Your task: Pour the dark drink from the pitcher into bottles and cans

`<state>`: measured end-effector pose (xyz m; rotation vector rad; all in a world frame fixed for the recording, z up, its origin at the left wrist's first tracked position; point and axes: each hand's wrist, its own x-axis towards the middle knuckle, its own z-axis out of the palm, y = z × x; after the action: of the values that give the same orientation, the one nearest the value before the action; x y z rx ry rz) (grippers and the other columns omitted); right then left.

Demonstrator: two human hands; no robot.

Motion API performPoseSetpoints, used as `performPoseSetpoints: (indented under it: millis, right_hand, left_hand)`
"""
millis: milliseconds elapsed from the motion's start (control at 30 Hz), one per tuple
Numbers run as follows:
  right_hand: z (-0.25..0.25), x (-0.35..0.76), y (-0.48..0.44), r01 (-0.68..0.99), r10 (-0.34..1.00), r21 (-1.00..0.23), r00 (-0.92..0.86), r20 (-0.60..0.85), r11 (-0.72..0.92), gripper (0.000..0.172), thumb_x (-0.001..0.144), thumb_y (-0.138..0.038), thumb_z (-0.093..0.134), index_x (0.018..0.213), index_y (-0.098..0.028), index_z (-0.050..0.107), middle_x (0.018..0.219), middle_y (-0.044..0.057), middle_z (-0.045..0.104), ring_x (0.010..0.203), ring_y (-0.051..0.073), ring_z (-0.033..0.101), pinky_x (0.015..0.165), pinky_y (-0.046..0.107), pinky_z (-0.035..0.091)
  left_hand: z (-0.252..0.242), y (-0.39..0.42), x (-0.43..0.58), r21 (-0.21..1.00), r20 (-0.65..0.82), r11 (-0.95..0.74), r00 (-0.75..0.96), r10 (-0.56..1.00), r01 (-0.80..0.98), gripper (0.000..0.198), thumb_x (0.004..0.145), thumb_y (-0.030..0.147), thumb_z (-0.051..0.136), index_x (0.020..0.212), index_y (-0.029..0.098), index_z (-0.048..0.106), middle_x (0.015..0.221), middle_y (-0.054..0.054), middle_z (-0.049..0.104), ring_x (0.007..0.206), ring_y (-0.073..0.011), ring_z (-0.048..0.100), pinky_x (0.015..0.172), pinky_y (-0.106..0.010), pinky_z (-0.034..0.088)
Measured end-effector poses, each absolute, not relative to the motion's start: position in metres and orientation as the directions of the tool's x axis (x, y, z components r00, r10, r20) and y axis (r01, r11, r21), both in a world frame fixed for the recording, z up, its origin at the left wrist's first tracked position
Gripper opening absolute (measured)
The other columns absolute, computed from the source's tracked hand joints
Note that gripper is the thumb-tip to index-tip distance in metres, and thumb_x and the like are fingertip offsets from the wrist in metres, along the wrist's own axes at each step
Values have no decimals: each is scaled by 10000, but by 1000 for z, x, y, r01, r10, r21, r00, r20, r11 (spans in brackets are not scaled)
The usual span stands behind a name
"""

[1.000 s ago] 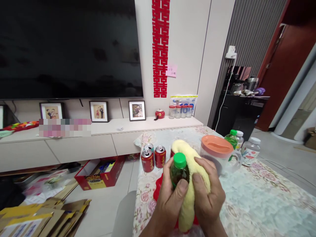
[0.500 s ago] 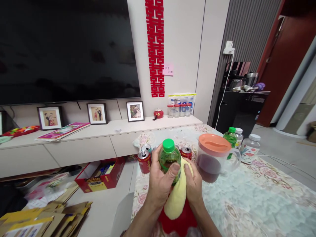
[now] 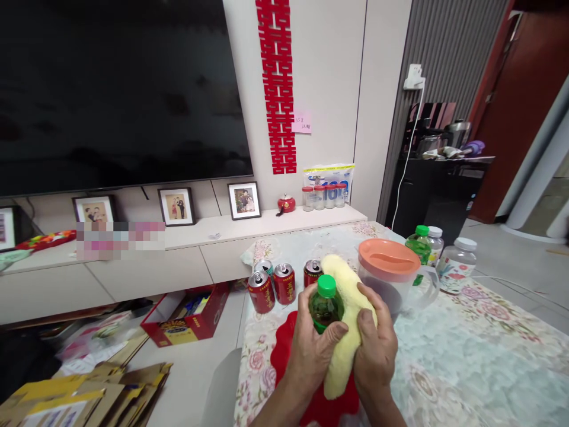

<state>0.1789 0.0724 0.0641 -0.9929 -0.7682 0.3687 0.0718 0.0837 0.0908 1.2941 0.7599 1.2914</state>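
Observation:
A green plastic bottle [image 3: 326, 305] with a bright green cap stands upright in my left hand [image 3: 309, 344], whose fingers wrap round its side. My right hand [image 3: 376, 341] grips a pale yellow cloth [image 3: 344, 350] and presses it against the bottle's right side. Both hands are over a red scalloped tray [image 3: 284, 347], which they partly cover. Behind them stand red drink cans [image 3: 284, 283], several in all, one partly hidden by the cloth. Just right of the cloth is a clear pitcher [image 3: 389, 261] with an orange lid and dark liquid inside.
At the table's right stand another green bottle [image 3: 419, 244] and white-capped clear jars [image 3: 457, 267]. A floral cloth [image 3: 471, 350] covers the table. On the floor at left are a red box [image 3: 186, 317] and flattened cardboard [image 3: 89, 394]. A low cabinet [image 3: 178, 261] runs along the wall.
Both hands have moved right and slightly down with the bottle and cloth. The cloth's upper end now sticks up behind the bottle. More of the cans and red tray shows.

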Motion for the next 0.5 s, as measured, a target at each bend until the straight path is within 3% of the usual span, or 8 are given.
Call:
performPoseSetpoints:
  millis: [100,167,333,500]
  right_hand:
    - [60,181,72,268,504,-750,600,621,605,367,973,-456,675,1229,-213,775,1352,137,717,1284,337,656,1078,518,507]
    - [56,182,76,316,505,-736,564,653,599,346,977,-433,674,1229,-219,773,1305,127,737,1243,321,674,1060,507,521]
    - [47,177,88,238,604,-830,590,536,504,371,1013,-492,609,1190,-208,769,1222,119,774,1156,293,708,1044,486,538]
    - [43,171,97,170,706,-890,553,442,423,395,997,-538,617,1134,-216,799,1189,117,800,1149,296,712,1065,478,522]
  left_hand:
    - [85,79,74,941,232,-176,172,957,-288,784,846,686,809,1437,265,513,1310,-131,761,1179,-340,735,995,-454,591]
    - [86,77,74,936,228,-177,140,963,-305,758,865,666,797,1439,258,519,1327,-133,755,1193,-335,734,1007,-446,591]
    - [102,78,70,915,225,-168,120,967,-366,732,841,602,852,1411,269,537,1343,-117,746,1225,-319,728,1031,-430,594]
    - [120,86,66,870,267,-231,21,964,-435,737,776,568,917,1339,240,573,1153,-98,786,1042,-292,775,919,-390,625]
